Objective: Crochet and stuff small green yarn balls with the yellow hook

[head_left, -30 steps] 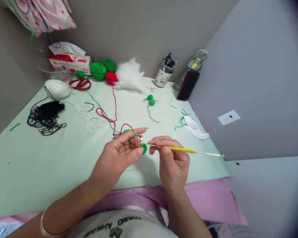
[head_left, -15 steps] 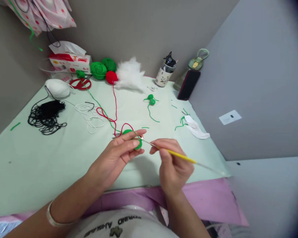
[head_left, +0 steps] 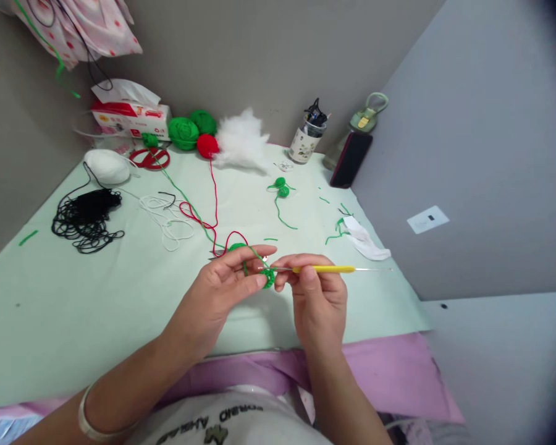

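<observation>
My left hand (head_left: 222,284) pinches a small green crochet piece (head_left: 269,279) between thumb and fingers, its forefinger stretched out with green yarn running over it. In my right hand (head_left: 317,290) is a crochet hook with a yellow handle (head_left: 336,269), gripped like a pen and lying nearly level. The hook's metal tip reaches left, at the top edge of the green piece. Just behind my left fingers lies another green piece (head_left: 237,247), partly hidden, with red yarn (head_left: 235,233) looping beside it.
Along the back stand a tissue box (head_left: 132,120), green yarn balls (head_left: 183,133), a red yarn ball (head_left: 207,146), white stuffing (head_left: 243,141), a pen jar (head_left: 307,141), a bottle (head_left: 364,117) and a phone (head_left: 352,159). Red scissors (head_left: 151,159) and black yarn (head_left: 87,216) lie left.
The crochet hook has swung from a slant to nearly level, its tip now further left. My right hand has come slightly left, and the green piece has shifted a little right.
</observation>
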Motion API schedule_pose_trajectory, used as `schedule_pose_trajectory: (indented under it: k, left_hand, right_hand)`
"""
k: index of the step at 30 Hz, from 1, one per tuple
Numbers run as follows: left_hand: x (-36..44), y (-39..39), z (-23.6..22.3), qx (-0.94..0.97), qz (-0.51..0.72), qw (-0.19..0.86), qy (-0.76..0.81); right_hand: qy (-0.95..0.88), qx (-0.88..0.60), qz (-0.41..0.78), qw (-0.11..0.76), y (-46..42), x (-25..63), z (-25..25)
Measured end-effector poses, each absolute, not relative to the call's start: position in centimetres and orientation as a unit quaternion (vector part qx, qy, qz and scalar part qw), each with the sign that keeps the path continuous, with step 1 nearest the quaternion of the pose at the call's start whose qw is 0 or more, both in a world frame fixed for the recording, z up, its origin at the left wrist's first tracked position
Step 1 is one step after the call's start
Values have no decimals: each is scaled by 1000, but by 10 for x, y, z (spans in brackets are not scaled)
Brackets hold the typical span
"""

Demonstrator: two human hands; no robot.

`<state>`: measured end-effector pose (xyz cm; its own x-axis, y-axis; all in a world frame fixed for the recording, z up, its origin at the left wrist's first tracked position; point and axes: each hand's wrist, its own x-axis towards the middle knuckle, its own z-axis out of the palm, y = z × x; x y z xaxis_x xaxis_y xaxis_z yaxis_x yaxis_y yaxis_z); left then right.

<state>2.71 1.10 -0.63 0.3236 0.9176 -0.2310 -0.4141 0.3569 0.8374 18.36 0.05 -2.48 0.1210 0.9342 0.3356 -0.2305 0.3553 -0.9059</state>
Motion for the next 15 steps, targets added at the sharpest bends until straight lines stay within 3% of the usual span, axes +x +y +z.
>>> schedule_pose_trajectory:
  k: [7, 15]
  left_hand:
    - [26, 11, -5, 360, 450, 718, 391]
    - [30, 8, -3, 450, 514, 572, 453]
  right_hand:
    - [-525, -372, 408, 647, -3, 187, -19]
    - [-727, -354, 125, 574, -13, 187, -21]
